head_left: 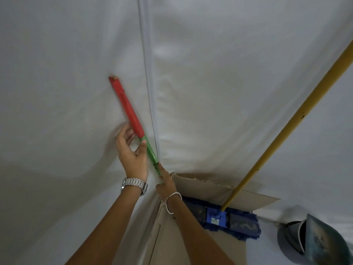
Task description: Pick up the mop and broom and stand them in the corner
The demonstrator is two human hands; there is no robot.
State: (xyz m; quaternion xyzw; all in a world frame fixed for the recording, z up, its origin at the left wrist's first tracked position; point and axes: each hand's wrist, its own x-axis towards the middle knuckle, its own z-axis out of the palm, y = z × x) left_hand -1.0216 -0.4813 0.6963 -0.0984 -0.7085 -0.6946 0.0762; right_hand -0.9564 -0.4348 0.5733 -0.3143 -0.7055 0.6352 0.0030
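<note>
Broom (133,123): red grip over green shaft, leaning w/ its tip against the wall (57,73) just left of the corner seam (148,83); head not visible. Your left hand (131,152) is raised, fingers loosely curled beside the red/green joint, thumb touching the shaft, not closed round it. Your right hand (165,183) sits lower, wrapped on the green shaft. Mop (232,217): yellow handle leaning to the upper right, blue head on the floor at the cardboard (206,188) edge. Grey bin (313,238) at lower right; contents unclear.
</note>
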